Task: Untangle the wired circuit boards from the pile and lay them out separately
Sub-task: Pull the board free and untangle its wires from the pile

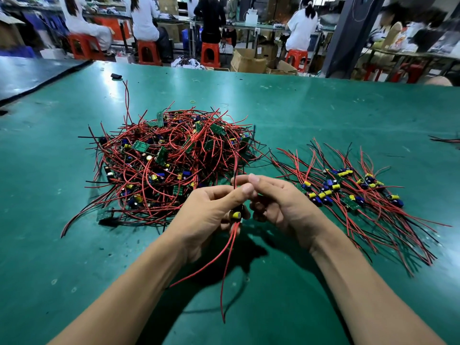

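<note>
I see my left hand (211, 210) gripping a wired circuit board (236, 215), right hand (281, 202) pinching its wires (235, 168) above, between the tangled pile (169, 158) and laid-out boards (348, 190).

both hands meet above the green counter (323, 108). the left hand (211, 215) grips a circuit board (236, 214) with a yellow capacitor, its red wires (229, 257) hanging toward the person. the right hand (281, 202) pinches a wire (235, 168) running up to the tangled pile (171, 160). separated boards (348, 190) lie to the right, apart from the pile.
</note>
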`<action>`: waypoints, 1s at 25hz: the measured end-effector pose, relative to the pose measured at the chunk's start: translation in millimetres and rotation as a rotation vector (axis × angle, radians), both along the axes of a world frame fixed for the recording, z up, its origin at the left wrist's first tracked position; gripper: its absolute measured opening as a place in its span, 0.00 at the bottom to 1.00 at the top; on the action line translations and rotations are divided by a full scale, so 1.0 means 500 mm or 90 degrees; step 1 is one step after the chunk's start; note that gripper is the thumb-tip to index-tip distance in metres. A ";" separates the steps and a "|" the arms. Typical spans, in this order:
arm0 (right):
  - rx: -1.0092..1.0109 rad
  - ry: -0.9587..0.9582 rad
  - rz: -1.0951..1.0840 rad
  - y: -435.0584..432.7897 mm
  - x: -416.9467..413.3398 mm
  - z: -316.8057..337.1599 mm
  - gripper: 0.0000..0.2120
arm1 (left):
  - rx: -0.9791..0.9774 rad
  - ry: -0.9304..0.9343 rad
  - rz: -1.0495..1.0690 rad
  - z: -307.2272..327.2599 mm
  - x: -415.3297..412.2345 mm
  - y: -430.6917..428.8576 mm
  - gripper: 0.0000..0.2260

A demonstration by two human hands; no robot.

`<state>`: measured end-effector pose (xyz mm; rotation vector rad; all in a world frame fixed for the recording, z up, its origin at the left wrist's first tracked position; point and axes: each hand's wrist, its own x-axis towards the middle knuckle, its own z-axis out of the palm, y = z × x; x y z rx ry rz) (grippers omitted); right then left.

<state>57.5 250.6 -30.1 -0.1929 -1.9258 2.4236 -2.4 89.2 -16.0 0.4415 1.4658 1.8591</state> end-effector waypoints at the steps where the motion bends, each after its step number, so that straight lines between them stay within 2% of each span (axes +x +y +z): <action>1: -0.011 -0.005 0.012 -0.002 0.001 -0.002 0.19 | -0.001 0.006 -0.016 -0.003 0.002 0.002 0.22; 3: -0.010 0.002 0.019 -0.010 0.002 -0.005 0.19 | -0.002 0.018 -0.032 -0.008 0.010 0.007 0.19; 7: 0.000 -0.005 -0.096 -0.001 0.001 0.001 0.13 | 0.031 0.000 -0.046 -0.019 0.018 0.015 0.12; 9: 0.017 -0.015 -0.136 0.002 0.002 0.004 0.14 | 0.062 -0.011 -0.019 -0.030 0.027 0.023 0.09; 13: 0.010 -0.014 -0.193 -0.012 0.000 0.009 0.13 | 0.018 0.139 0.095 -0.053 0.049 0.041 0.06; 16: 0.011 -0.013 -0.192 -0.018 -0.002 0.010 0.13 | -0.012 0.216 0.114 -0.060 0.046 0.040 0.07; 18: 0.017 -0.001 -0.199 -0.018 -0.002 0.007 0.13 | 0.014 0.158 0.094 -0.055 0.043 0.038 0.10; 20: 0.007 0.012 -0.212 -0.015 -0.001 0.007 0.13 | 0.054 0.038 0.074 -0.043 0.038 0.039 0.13; 22: -0.030 0.014 -0.205 -0.014 0.000 0.009 0.14 | 0.080 -0.046 0.057 -0.034 0.036 0.039 0.11; 25: -0.015 0.018 -0.212 -0.021 0.003 0.011 0.13 | 0.064 -0.044 0.045 -0.034 0.038 0.038 0.02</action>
